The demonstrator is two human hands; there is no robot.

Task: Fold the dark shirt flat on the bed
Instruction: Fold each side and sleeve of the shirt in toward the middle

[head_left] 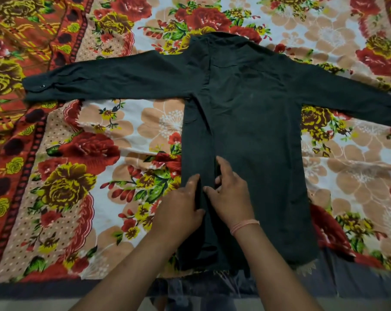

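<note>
The dark shirt (253,122) lies spread on the bed with its collar at the far side and both long sleeves stretched out to left and right. Its left front panel is folded inward along a lengthwise crease. My left hand (181,209) rests on the shirt's lower left edge, with its fingers pinching the folded fabric. My right hand (229,194), with a pink band on the wrist, lies just beside it on the crease, fingers bent on the cloth. The hem hangs near the bed's front edge.
The bed is covered by a floral sheet (113,167) in red, yellow and peach, with a patterned border strip (17,187) along the left. The bed's front edge (55,288) runs across the bottom, with dark floor below it.
</note>
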